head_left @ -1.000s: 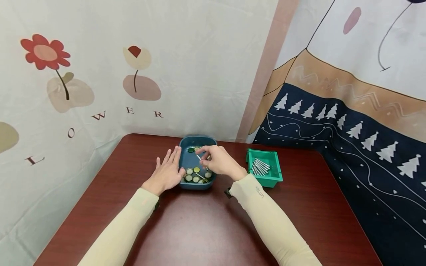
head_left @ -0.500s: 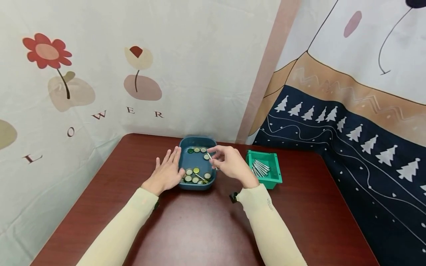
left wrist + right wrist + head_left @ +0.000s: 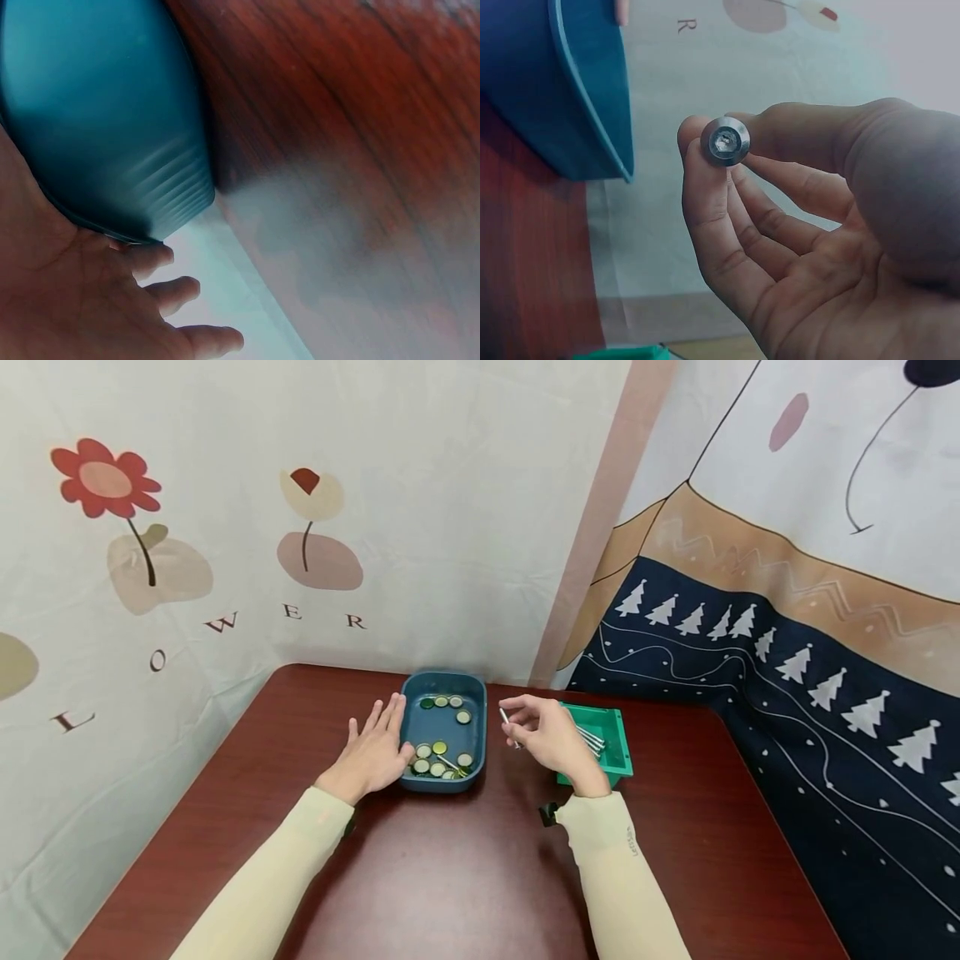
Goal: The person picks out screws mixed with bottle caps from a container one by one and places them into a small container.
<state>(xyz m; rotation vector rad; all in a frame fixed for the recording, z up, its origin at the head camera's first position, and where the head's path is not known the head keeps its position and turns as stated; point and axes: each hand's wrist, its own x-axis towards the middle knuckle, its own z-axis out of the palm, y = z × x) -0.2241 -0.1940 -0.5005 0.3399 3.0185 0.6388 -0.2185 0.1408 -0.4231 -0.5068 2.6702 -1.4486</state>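
Observation:
My right hand (image 3: 553,742) pinches a silver bolt (image 3: 504,716) between thumb and index finger. It hovers over the table between the two bins. In the right wrist view the bolt's round socket head (image 3: 726,141) faces the camera. My left hand (image 3: 367,758) lies with fingers straight along the left rim of the blue bin (image 3: 435,727); the left wrist view shows that bin's outer wall (image 3: 112,112) beside the palm. Inside it, bottle caps (image 3: 439,747) cluster at the near end, with a few at the far end. Another bolt (image 3: 447,762) lies among the near caps.
Right of the blue bin stands a green bin (image 3: 618,747) holding several silver bolts (image 3: 592,741), partly hidden behind my right hand. Both bins are on a reddish-brown wooden table (image 3: 450,868). Printed cloth (image 3: 442,527) hangs behind the table's far edge.
My right hand has moved right with the bolt, from over the blue bin to beside the green bin. More caps at the far end now show. The left hand has stayed put.

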